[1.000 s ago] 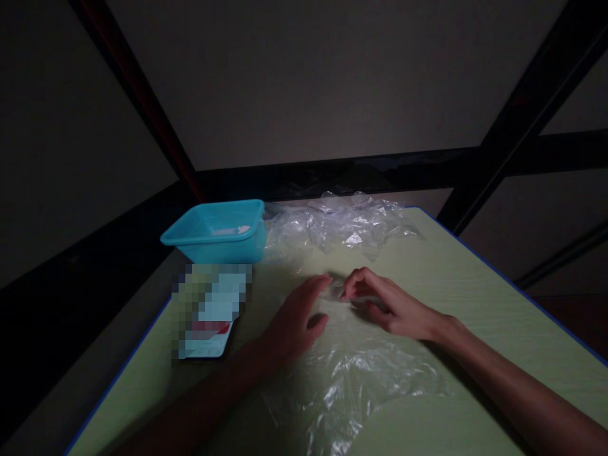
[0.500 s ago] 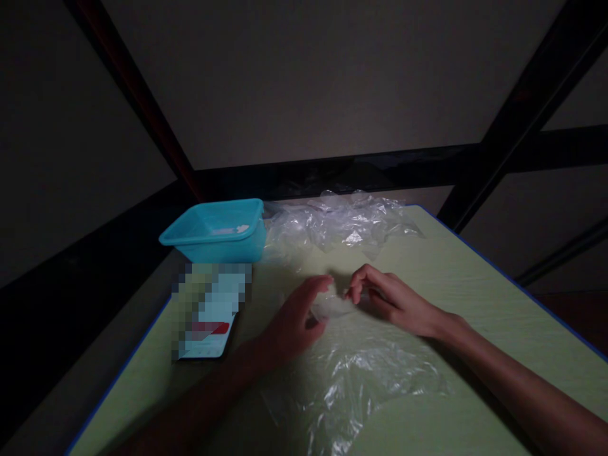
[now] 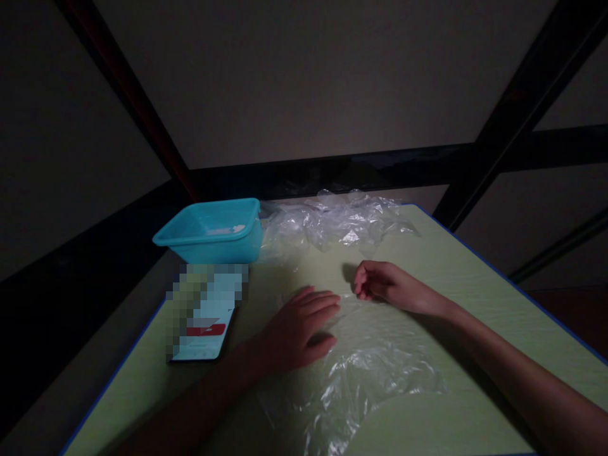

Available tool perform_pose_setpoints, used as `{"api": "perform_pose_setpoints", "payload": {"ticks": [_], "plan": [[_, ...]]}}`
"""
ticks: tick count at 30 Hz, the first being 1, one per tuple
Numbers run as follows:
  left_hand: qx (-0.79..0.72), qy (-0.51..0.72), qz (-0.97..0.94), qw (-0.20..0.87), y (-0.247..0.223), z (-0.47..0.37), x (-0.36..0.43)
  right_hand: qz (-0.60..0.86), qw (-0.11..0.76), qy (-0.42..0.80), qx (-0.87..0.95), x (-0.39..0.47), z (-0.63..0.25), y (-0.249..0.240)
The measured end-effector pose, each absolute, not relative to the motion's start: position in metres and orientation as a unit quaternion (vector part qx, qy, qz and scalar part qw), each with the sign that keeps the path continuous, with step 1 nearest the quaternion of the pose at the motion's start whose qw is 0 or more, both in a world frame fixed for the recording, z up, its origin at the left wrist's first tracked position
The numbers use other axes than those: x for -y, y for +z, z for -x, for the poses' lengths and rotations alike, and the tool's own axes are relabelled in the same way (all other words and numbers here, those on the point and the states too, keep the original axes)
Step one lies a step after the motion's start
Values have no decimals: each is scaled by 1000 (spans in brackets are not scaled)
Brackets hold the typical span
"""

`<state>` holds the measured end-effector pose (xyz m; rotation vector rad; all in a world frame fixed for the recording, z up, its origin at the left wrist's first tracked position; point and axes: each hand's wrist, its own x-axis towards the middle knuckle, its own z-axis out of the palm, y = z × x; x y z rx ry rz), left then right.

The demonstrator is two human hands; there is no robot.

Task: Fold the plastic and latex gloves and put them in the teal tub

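Note:
A clear, crinkled plastic bag (image 3: 361, 373) lies spread on the table in front of me. My left hand (image 3: 301, 326) rests palm down on its left part, with the fingers stretched out and the thumb apart. At the bag's far edge is my right hand (image 3: 380, 284), its fingers curled inward. Whether a bit of the thin plastic is between those fingertips is hidden from this angle.
More crumpled clear plastic (image 3: 337, 221) lies along the table's far edge. A turquoise basin (image 3: 218, 237) with something white inside stands at the far left. In front of it lies a phone (image 3: 204, 335) with a lit, partly blurred screen. The pale table (image 3: 475, 354) has a blue edge.
My left hand has turned from a cupped, upright pose to lying flat on the bag. My right hand has shifted slightly away from it. The raised plastic between them now lies flatter.

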<state>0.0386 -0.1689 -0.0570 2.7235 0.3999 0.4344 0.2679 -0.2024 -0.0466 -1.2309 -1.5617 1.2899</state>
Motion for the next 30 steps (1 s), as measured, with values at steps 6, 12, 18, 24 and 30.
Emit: {"api": "perform_pose_setpoints", "payload": {"ticks": [6, 12, 18, 24, 30], "plan": [[-154, 172, -959, 166, -59, -36, 168, 519, 309, 480, 636, 203, -280, -42], [-154, 181, -959, 155, -58, -34, 166, 575, 241, 341, 704, 204, -284, -39], [-194, 167, -957, 133, -59, -34, 164, 615, 276, 166, 720, 204, -279, -36], [-221, 162, -954, 123, -59, -34, 164, 605, 272, 158, 732, 203, -276, -38], [-205, 185, -955, 108, -56, -35, 168, 606, 216, 130, 754, 200, -280, -47]]}}
